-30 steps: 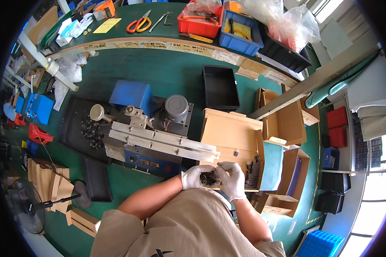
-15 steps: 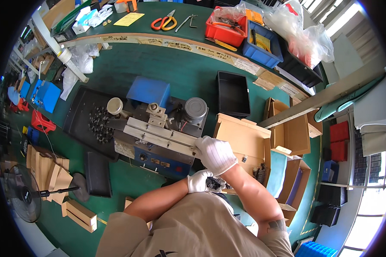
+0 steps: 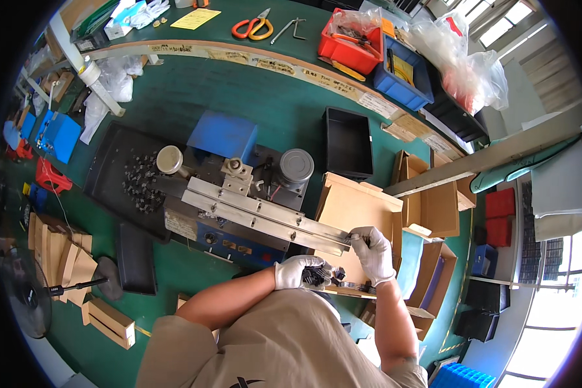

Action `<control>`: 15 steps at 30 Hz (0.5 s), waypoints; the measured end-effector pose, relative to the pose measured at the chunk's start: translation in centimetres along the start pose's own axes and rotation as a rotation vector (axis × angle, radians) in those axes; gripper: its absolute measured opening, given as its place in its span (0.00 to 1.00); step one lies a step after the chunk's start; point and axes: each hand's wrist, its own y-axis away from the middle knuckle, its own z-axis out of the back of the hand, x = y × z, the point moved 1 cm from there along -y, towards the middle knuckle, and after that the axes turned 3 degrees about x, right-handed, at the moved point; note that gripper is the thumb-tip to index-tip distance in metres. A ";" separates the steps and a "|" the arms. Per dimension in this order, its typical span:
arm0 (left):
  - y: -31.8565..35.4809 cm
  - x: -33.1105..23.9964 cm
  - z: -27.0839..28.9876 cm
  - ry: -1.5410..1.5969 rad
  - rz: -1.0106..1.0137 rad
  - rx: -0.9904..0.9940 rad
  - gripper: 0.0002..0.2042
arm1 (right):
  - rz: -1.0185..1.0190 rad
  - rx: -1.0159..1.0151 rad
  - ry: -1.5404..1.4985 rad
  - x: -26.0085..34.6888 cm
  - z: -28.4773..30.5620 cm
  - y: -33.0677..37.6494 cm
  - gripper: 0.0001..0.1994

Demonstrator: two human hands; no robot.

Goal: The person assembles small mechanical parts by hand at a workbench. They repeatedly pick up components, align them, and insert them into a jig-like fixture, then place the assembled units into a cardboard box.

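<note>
A long metal rail (image 3: 265, 215) lies across a blue and grey bench machine (image 3: 223, 139). At its right end is my right hand (image 3: 374, 253), in a white glove, thumb and fingers pinched together. What they grip, if anything, is too small to make out. Lower down, close to my body, my gloved left hand (image 3: 293, 271) is closed around a bunch of small black parts (image 3: 315, 275). More black parts sit by the near edge of an open cardboard box (image 3: 355, 204), between my hands. Loose black pieces (image 3: 142, 184) lie heaped in a dark tray (image 3: 110, 152) left of the machine.
Behind the rail stands a grey round cap (image 3: 296, 168). An empty black bin (image 3: 349, 142) sits farther back. On the far shelf are orange-handled pliers (image 3: 252, 27), a red bin (image 3: 349, 48) and a blue bin (image 3: 401, 74). A fan (image 3: 32, 294) stands at the left.
My right hand has moved right, and the rail's right end now shows. My left hand now shows the black parts in it. The whole view has shifted slightly.
</note>
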 end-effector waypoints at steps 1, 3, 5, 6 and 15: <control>-0.1 -0.1 -0.1 -0.011 0.005 -0.001 0.17 | 0.005 -0.016 -0.039 -0.5 -0.2 0.3 0.04; -0.2 -0.2 -0.2 -0.032 0.016 -0.003 0.17 | 0.049 -0.036 -0.053 -1.2 -0.7 0.6 0.04; -0.7 -0.3 0.4 -0.009 0.036 0.064 0.17 | 0.127 -0.041 -0.001 -1.5 -1.1 0.8 0.03; -0.8 -0.3 0.6 0.003 0.043 0.097 0.17 | 0.136 -0.045 0.021 -1.2 -1.3 1.0 0.04; -1.2 -0.6 0.1 -0.107 0.020 0.062 0.19 | 0.097 -0.125 0.063 0.1 -1.6 2.2 0.12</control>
